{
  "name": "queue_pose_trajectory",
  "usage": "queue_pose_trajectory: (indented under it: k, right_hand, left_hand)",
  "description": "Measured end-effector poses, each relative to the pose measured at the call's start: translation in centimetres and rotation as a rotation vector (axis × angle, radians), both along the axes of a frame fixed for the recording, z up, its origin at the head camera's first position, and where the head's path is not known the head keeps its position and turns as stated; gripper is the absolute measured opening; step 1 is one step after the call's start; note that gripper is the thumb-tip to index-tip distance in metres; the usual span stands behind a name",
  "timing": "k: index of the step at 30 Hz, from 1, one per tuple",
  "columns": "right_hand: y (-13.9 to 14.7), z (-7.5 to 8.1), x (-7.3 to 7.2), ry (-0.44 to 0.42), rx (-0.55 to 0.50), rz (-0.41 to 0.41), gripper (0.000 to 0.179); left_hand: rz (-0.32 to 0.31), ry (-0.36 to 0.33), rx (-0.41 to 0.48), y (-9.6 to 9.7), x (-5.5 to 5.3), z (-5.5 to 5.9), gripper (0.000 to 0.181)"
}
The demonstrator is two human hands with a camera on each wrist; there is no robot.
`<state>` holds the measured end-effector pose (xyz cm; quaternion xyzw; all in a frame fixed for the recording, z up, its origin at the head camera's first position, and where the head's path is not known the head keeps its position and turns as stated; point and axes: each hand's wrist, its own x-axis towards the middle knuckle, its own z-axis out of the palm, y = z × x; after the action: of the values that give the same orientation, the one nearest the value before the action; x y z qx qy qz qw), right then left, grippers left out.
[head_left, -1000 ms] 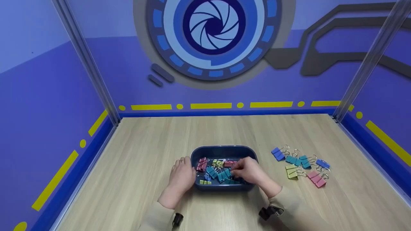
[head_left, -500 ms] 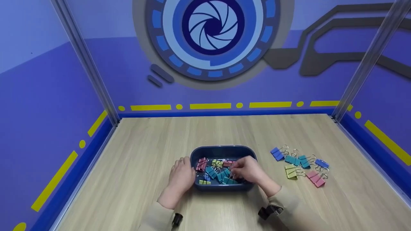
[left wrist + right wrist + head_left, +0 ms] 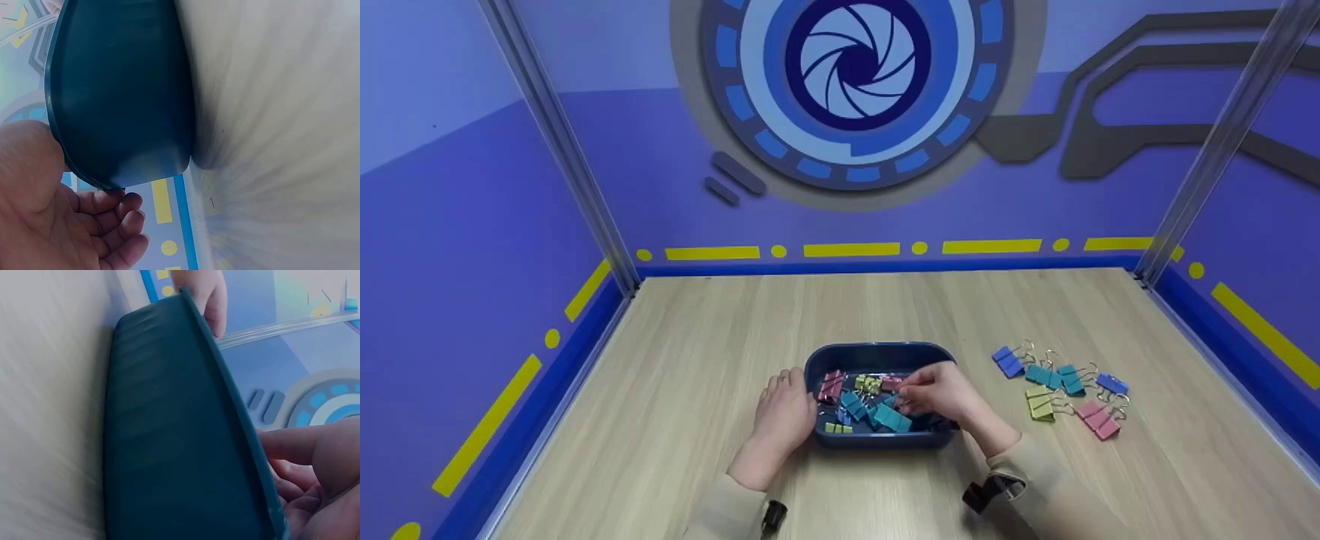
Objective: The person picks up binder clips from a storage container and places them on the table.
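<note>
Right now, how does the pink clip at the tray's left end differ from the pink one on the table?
The tray clip lies inside the tray, near the left hand; the table clip lies on the table, right of the tray. The tray clip looks darker and redder, the table clip lighter pink. Both are pinkish binder clips.

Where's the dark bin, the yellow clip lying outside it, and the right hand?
Dark bin (image 3: 881, 441): head view, on its near outer wall.
Yellow clip (image 3: 1041, 406): head view, on its yellow body.
Right hand (image 3: 944, 391): head view, on the back of the hand.
</note>
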<state>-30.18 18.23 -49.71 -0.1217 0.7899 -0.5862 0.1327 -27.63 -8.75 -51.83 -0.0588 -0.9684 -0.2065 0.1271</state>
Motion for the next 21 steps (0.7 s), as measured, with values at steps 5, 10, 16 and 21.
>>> queue_pose_trajectory:
  k: [5, 10, 16, 21]
  right_hand:
    - [0.3, 0.2, -0.2, -0.016, -0.005, -0.02, 0.022]
    - [0.6, 1.1, -0.1, -0.041, -0.042, -0.04, 0.027]
    - [1.6, 2.1, -0.1, -0.033, -0.058, -0.063, 0.028]
    - [2.8, 3.0, 0.1, -0.017, -0.087, -0.077, 0.031]
  left_hand:
    - [0.001, 0.006, -0.004, 0.0, 0.0, -0.1, 0.027]
    - [-0.004, 0.022, -0.007, 0.0, 0.0, 0.0, 0.027]
    - [-0.006, 0.02, -0.009, 0.0, 0.0, 0.0, 0.029]
    - [-0.003, 0.008, -0.003, 0.0, 0.1, 0.0, 0.029]
